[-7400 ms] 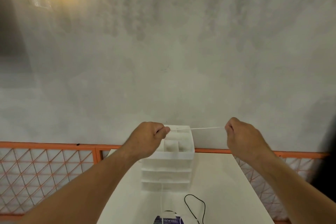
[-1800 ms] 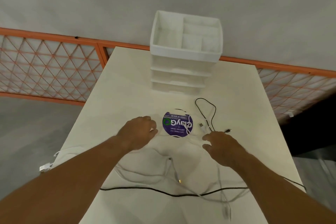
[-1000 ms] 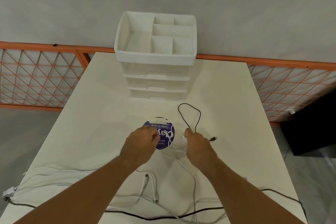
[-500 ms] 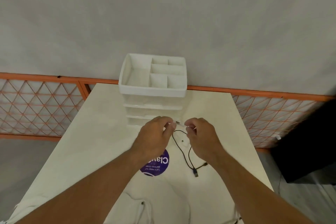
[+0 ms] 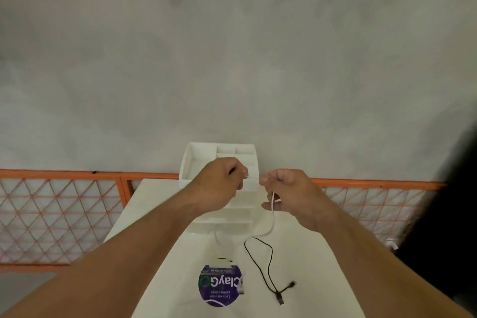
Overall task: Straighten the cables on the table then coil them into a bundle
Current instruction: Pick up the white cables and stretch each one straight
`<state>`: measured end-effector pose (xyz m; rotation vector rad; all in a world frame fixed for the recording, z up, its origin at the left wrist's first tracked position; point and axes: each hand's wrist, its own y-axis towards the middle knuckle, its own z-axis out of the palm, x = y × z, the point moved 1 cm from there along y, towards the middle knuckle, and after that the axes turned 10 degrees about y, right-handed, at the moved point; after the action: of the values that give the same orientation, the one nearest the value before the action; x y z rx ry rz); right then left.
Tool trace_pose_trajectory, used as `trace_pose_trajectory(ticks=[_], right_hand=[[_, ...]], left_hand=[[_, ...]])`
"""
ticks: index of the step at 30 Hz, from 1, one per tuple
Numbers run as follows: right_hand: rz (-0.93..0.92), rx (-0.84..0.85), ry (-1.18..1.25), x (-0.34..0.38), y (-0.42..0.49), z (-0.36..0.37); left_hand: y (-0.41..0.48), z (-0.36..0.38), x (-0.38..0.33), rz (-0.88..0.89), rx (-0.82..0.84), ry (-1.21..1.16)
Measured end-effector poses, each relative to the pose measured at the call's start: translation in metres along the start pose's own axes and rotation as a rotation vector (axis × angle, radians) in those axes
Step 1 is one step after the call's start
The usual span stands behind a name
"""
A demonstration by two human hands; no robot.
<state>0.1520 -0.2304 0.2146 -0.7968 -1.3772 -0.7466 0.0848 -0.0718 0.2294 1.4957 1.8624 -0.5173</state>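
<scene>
Right hand (image 5: 291,193) grips a white cable (image 5: 272,215) hanging below it; left hand (image 5: 219,188) is curled, hold unclear. Drawer box (image 5: 186,170) sits behind both hands, compartments mostly hidden.

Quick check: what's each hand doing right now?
Left hand: fingers curled in a pinch; whether it holds anything cannot be told.
Right hand: closed, holding the white cable.

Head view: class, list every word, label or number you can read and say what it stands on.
"ClayG" then a green ring, upside down, on the round purple sticker on the table.
Small lines above and below it on the sticker: too blurred to read.
Nothing else bears text.
</scene>
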Motion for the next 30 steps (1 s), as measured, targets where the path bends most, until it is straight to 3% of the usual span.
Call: trace_pose_trajectory(ticks=[5, 8, 14, 18, 21, 25, 30], right_hand=[[0.169, 0.102, 0.318, 0.028, -0.019, 0.011], [0.11, 0.086, 0.052, 0.042, -0.026, 0.014], [-0.196, 0.042, -0.348, 0.067, -0.036, 0.028], [-0.276, 0.017, -0.48, 0.073, -0.039, 0.04], [-0.279, 0.0, -0.568, 0.073, -0.04, 0.043], [-0.35, -0.001, -0.66, 0.072, -0.04, 0.053], [-0.364, -0.043, -0.758, 0.074, -0.034, 0.049]], left_hand=[[-0.017, -0.03, -0.009, 0.146, -0.022, 0.261], [-0.024, -0.052, -0.006, 0.168, -0.076, 0.363], [-0.041, -0.058, -0.023, 0.101, 0.156, 0.055], [-0.05, -0.047, -0.035, -0.002, 0.166, -0.282], [-0.051, -0.049, -0.04, -0.135, 0.127, -0.388], [-0.046, -0.056, -0.043, -0.207, 0.017, -0.243], [-0.038, -0.062, -0.031, 0.023, -0.199, 0.142]])
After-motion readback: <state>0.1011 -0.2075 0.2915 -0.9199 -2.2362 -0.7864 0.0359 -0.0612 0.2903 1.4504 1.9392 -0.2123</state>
